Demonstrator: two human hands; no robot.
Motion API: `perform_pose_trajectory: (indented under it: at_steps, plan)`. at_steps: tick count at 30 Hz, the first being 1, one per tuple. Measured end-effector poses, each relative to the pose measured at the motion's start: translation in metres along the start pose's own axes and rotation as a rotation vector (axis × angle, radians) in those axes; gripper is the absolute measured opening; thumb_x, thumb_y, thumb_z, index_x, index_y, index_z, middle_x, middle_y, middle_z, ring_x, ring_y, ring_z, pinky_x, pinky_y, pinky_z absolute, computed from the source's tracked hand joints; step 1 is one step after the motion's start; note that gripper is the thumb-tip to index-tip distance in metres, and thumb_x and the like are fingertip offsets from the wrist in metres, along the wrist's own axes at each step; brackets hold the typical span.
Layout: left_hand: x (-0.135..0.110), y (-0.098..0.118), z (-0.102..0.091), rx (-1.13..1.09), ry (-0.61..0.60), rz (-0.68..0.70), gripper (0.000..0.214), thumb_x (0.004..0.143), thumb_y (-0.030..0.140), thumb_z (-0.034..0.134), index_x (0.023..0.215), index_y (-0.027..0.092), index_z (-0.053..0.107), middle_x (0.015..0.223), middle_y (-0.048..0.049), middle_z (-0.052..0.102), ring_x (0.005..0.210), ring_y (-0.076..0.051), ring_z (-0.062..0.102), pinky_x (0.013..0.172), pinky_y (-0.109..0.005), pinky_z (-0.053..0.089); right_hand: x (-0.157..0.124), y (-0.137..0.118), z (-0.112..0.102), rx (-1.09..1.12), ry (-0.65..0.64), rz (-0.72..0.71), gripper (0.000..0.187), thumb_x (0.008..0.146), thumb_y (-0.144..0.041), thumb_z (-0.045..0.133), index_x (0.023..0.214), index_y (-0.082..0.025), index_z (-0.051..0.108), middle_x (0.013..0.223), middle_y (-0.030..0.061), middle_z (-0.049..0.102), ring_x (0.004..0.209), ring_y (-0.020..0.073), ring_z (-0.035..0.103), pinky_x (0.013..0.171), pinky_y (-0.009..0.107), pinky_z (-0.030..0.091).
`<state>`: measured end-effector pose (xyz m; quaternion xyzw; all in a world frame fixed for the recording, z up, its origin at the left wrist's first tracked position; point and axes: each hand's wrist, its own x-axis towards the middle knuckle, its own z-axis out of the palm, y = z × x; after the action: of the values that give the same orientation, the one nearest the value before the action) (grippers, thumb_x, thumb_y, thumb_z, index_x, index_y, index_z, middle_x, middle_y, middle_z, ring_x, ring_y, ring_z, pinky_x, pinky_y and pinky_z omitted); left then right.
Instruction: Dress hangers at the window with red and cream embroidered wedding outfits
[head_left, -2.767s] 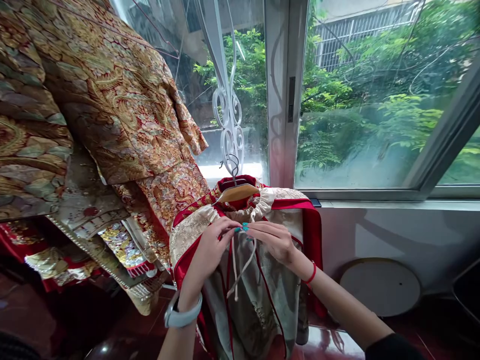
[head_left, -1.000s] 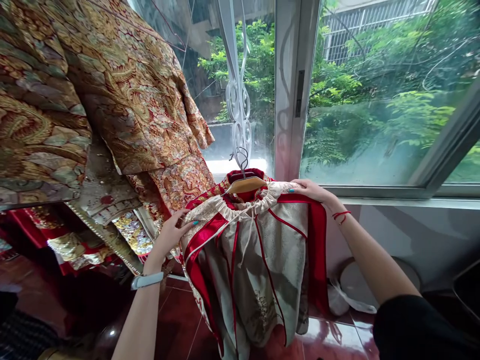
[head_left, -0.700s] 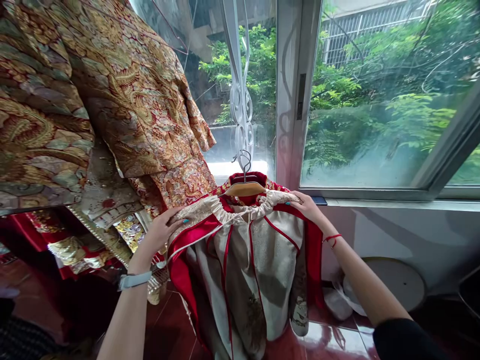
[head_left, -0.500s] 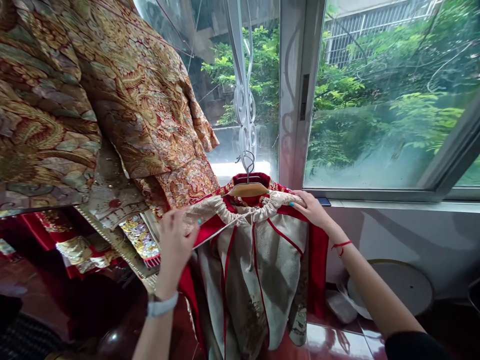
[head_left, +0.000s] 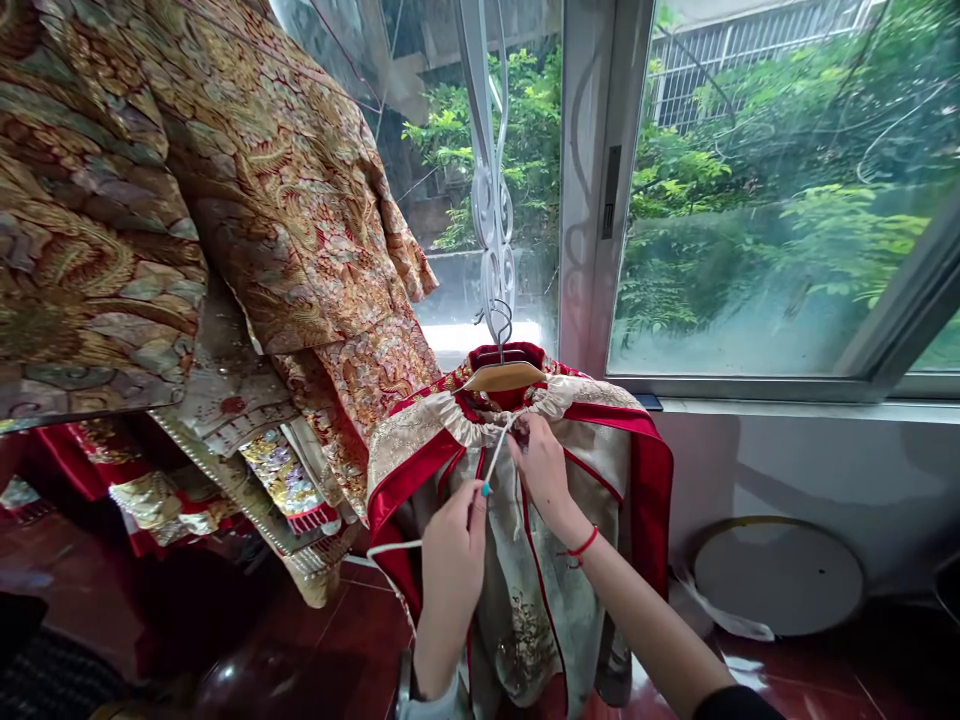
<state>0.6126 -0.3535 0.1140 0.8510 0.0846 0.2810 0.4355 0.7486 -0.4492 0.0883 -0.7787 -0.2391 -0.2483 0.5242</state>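
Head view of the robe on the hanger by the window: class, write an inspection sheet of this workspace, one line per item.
Surface: red tiled floor, glossy.
Job's things: cream-and-red robe on a wooden hanger, hooked on a white scroll grille; white drawstring cord at the gathered neckline.
Clutter: gold brocade robes hanging left, above folded embroidered pieces.
Hands: left hand and right hand both hold the cord.
Cables: nothing seen indoors.
Surroundings: window onto trees; round white disc against the wall.
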Motion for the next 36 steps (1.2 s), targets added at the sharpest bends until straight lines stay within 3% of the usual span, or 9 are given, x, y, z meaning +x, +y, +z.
perform_pose_trajectory:
  at_steps: [5,9,12,14,19,23,29,32,36]
  plan:
    - [-0.013,-0.022,0.023,-0.268,-0.114,-0.16,0.026,0.084,0.046,0.059,0.076,0.022,0.064,0.059,0.0013,0.054,0.054,-0.016,0.047,0.055,-0.026,0.033,0.006,0.008,-0.009,0.104,-0.084,0.035,0.012,0.088,-0.024,0.046,0.083,-0.022,0.057,0.089,0.0085,0.061,0.079,0.0231,0.056,0.075,0.036,0.046]
    - [0.017,-0.029,0.034,-0.554,-0.295,-0.285,0.031,0.075,0.049,0.068,0.083,0.019,0.064,0.069,-0.0021,0.063,0.07,-0.018,0.06,0.072,-0.029,0.046,0.003,0.012,-0.041,0.431,-0.222,0.154,0.016,0.09,-0.034,0.048,0.088,-0.022,0.057,0.076,0.0023,0.06,0.067,0.0183,0.055,0.064,0.029,0.044]
    - [0.045,-0.02,0.042,-0.856,-0.337,-0.382,0.041,0.07,0.049,0.072,0.096,0.018,0.064,0.073,-0.0013,0.064,0.069,-0.016,0.062,0.077,-0.031,0.048,0.0,0.013,-0.066,0.393,-0.274,0.162,0.019,0.09,-0.037,0.049,0.092,-0.022,0.061,0.069,-0.0004,0.057,0.059,0.016,0.048,0.057,0.027,0.038]
    - [0.058,-0.014,0.047,-0.961,-0.287,-0.392,0.04,0.069,0.05,0.073,0.089,0.018,0.062,0.066,0.0025,0.058,0.059,-0.011,0.056,0.067,-0.027,0.047,-0.001,0.011,-0.078,0.301,-0.371,0.113,0.019,0.09,-0.036,0.05,0.089,-0.023,0.063,0.069,-0.0008,0.056,0.059,0.0155,0.045,0.055,0.027,0.033]
    - [0.067,-0.019,0.046,-0.797,-0.157,-0.248,0.041,0.067,0.052,0.074,0.063,0.017,0.054,0.054,0.0086,0.037,0.045,-0.005,0.03,0.044,-0.021,0.025,0.003,0.013,-0.093,0.146,-0.518,-0.008,0.017,0.09,-0.03,0.049,0.075,-0.022,0.054,0.061,-0.0034,0.049,0.056,0.0139,0.04,0.056,0.026,0.028]
    - [0.069,-0.029,0.038,-0.613,-0.145,-0.155,0.042,0.071,0.054,0.07,0.06,0.018,0.053,0.051,0.0076,0.036,0.045,-0.006,0.029,0.044,-0.022,0.018,0.016,0.031,-0.096,0.096,-0.536,-0.032,0.014,0.087,-0.023,0.047,0.073,-0.022,0.051,0.057,-0.0049,0.045,0.055,0.0133,0.038,0.057,0.025,0.027]
    - [0.071,-0.034,0.028,-0.492,-0.089,-0.085,0.04,0.074,0.053,0.067,0.061,0.018,0.051,0.056,0.0065,0.035,0.049,-0.007,0.029,0.047,-0.023,0.019,0.035,0.048,-0.088,0.192,-0.452,-0.006,0.012,0.083,-0.024,0.049,0.071,-0.022,0.047,0.058,-0.0053,0.042,0.056,0.0132,0.036,0.057,0.025,0.026]
    - [0.062,-0.033,0.029,-0.545,-0.193,-0.145,0.038,0.075,0.05,0.067,0.063,0.018,0.052,0.058,0.006,0.036,0.052,-0.008,0.029,0.047,-0.022,0.022,0.03,0.049,-0.086,0.212,-0.475,-0.009,0.011,0.086,-0.027,0.05,0.075,-0.022,0.051,0.061,-0.0044,0.045,0.057,0.0135,0.036,0.057,0.025,0.026]
    - [0.043,-0.031,0.03,-0.91,-0.485,-0.351,0.023,0.082,0.038,0.059,0.074,0.017,0.056,0.059,0.0062,0.033,0.051,-0.007,0.027,0.047,-0.019,0.026,0.02,0.05,-0.096,0.348,-0.426,0.008,0.012,0.09,-0.031,0.048,0.098,-0.025,0.055,0.067,-0.0039,0.049,0.059,0.0146,0.038,0.059,0.026,0.031]
